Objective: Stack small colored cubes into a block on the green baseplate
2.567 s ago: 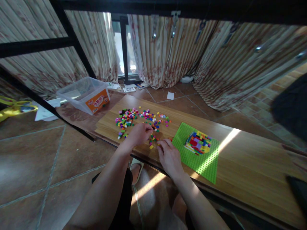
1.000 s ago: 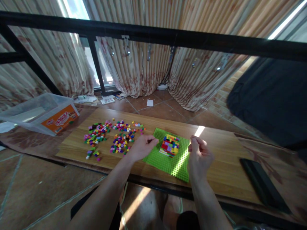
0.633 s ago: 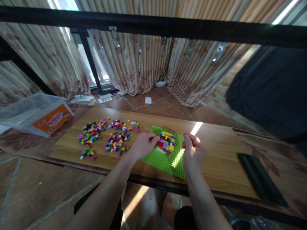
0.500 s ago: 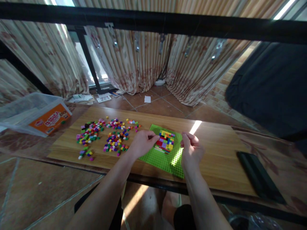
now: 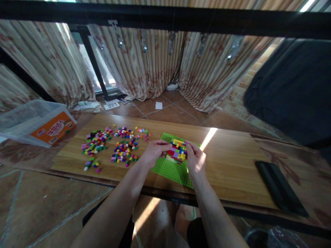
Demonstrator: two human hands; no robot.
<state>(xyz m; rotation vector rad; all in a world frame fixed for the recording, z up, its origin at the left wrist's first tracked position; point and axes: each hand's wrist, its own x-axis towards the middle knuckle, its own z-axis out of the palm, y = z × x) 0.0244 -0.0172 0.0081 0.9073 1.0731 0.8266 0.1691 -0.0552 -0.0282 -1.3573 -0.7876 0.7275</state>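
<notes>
A multicoloured block of toy building bricks (image 5: 177, 150) rises from the green studded baseplate (image 5: 170, 171). My left hand (image 5: 156, 150) is at its left side, thumb and forefinger closed against the upper edge. At the right side my right hand (image 5: 196, 157) has its fingers and thumb bent in against the bricks. Whether a small loose brick is between the fingers of either hand cannot be made out. My right hand covers the right part of the baseplate and the block's right face.
Piles of loose bricks (image 5: 123, 151) lie left of the baseplate on the wooden tabletop (image 5: 232, 155). A clear plastic box (image 5: 23, 112) with an orange label stands at the far left. Toward the right end rests a long dark object (image 5: 280, 187). Striped curtains (image 5: 147, 69) hang beyond the table.
My right hand has moved left from beside the block to its right side and now touches it. My left hand stays at the left side, with little shift.
</notes>
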